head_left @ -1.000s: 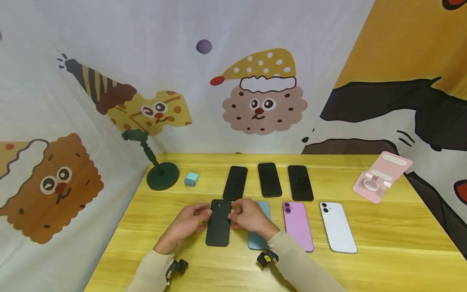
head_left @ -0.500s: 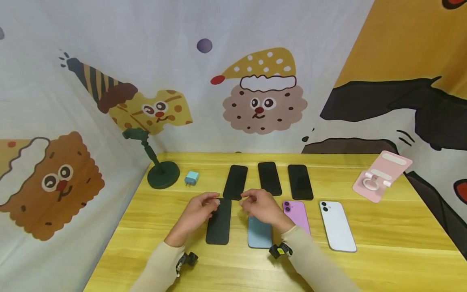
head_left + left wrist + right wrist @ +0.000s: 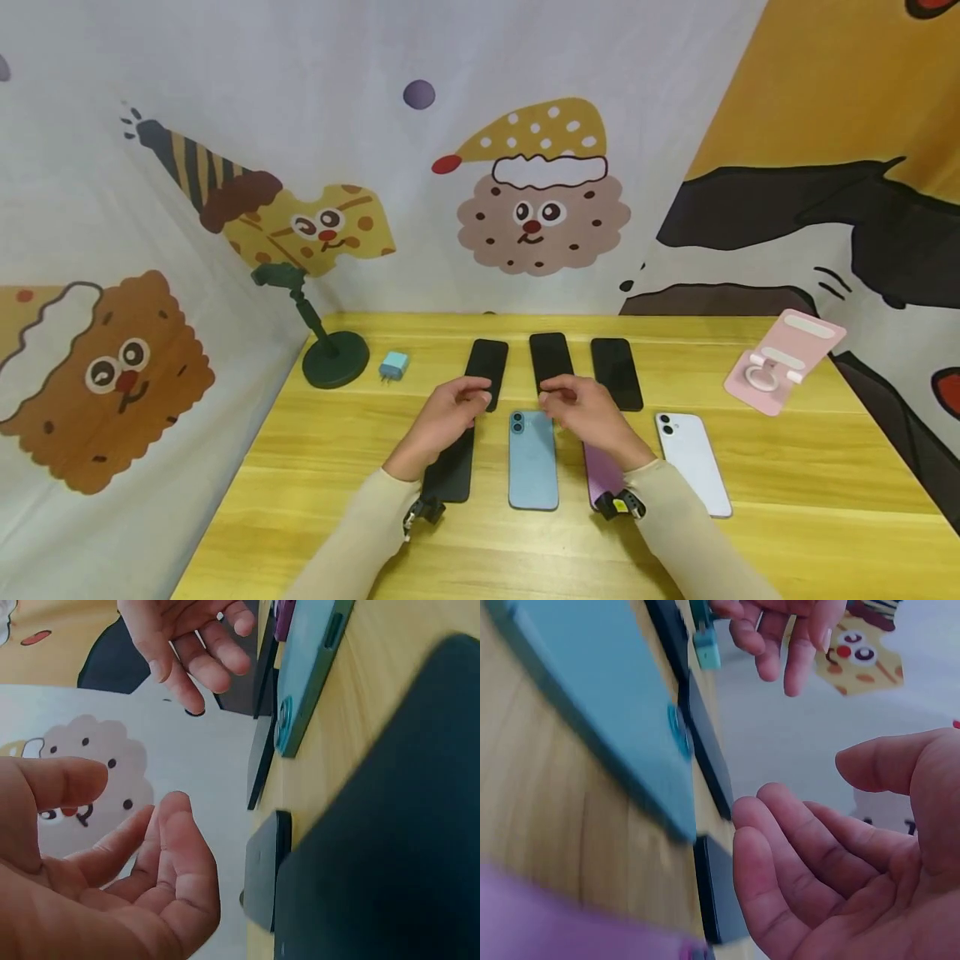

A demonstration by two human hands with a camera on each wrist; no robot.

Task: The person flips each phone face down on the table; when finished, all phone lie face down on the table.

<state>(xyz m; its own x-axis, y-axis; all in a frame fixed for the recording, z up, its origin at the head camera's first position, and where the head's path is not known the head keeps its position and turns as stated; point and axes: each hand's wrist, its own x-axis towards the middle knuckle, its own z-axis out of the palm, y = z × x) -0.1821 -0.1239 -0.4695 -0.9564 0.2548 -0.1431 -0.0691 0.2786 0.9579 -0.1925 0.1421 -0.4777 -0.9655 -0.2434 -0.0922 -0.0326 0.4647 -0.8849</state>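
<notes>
On the wooden surface [image 3: 285, 517], a green stand [image 3: 336, 360] and blue plug [image 3: 393, 367] stand leftmost. The left hand [image 3: 442, 419], relaxed and holding nothing, screens the top of the near black phone [image 3: 450, 468]. The blue phone [image 3: 533, 462] lies between the hands. The right hand [image 3: 592, 417], likewise loose and free, hides the pink phone [image 3: 602, 477]'s upper end; its sleeve [image 3: 682, 521] overlaps the white phone [image 3: 693, 462]. A pink stand [image 3: 783, 362] is rightmost.
</notes>
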